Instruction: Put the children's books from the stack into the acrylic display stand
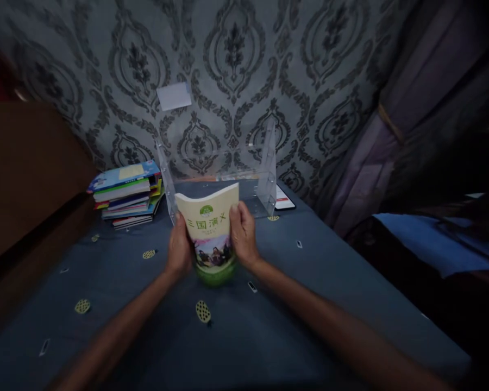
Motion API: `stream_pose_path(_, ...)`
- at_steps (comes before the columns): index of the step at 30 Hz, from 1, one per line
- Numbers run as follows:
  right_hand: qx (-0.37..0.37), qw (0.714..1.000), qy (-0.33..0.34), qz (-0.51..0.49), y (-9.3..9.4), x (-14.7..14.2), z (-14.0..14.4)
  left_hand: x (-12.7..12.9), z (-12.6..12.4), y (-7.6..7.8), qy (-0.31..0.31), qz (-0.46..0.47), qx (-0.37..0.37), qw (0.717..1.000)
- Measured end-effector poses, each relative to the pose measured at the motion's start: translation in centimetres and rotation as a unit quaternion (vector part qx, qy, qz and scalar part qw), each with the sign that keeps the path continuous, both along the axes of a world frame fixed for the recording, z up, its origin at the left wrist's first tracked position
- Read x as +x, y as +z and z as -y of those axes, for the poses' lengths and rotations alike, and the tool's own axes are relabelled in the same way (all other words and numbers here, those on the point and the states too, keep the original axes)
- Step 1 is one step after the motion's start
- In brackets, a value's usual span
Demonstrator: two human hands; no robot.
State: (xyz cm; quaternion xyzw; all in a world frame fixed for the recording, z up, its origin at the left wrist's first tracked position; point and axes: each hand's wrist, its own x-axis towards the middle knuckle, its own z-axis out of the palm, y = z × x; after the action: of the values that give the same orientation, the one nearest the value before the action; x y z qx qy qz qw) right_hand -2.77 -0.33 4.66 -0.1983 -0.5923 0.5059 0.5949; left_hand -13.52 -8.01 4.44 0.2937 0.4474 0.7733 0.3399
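Both hands (212, 241) around book (209, 225)

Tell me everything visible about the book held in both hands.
The book is a soft paperback with a cream upper cover carrying green Chinese characters, a small green emblem above them, a picture band below and a green bottom edge. It is held upright, cover facing the camera, bowed into a curve. The left hand grips its left edge, the right hand its right edge. It sits above the blue tablecloth, in front of a clear plastic stand.
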Motion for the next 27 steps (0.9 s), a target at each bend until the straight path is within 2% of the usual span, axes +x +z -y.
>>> stream_pose_path(4,-0.043,0.998,0.040,-0.008,0.6,-0.9,-1.4,1.0,-1.6,0.8,-0.013,0.037,0.020,0.999)
stream_pose_path(10,-0.076,0.994,0.076,-0.034,2.4,0.0,-2.8,0.1,-3.0,2.6,0.002,0.016,0.087,0.996)
stream_pose_path(13,-0.098,0.983,0.142,-0.055,4.0,0.5,-3.5,-0.5,-3.8,3.9,0.009,-0.004,0.115,0.993)
stream_pose_path(17,-0.146,0.957,0.245,-0.047,5.4,1.2,-4.2,-1.6,-4.6,4.8,-0.001,-0.006,0.109,0.994)
stream_pose_path(20,-0.172,0.942,0.285,-0.034,5.1,1.6,-4.3,-2.2,-5.0,4.3,-0.032,0.020,0.078,0.996)
stream_pose_path(25,-0.183,0.930,0.319,-0.019,4.0,1.8,-3.7,-2.6,-5.4,2.5,-0.066,0.083,-0.011,0.994)
stream_pose_path(27,-0.186,0.928,0.323,-0.020,3.8,1.7,-3.4,-2.8,-5.4,1.7,-0.096,0.090,-0.018,0.991)
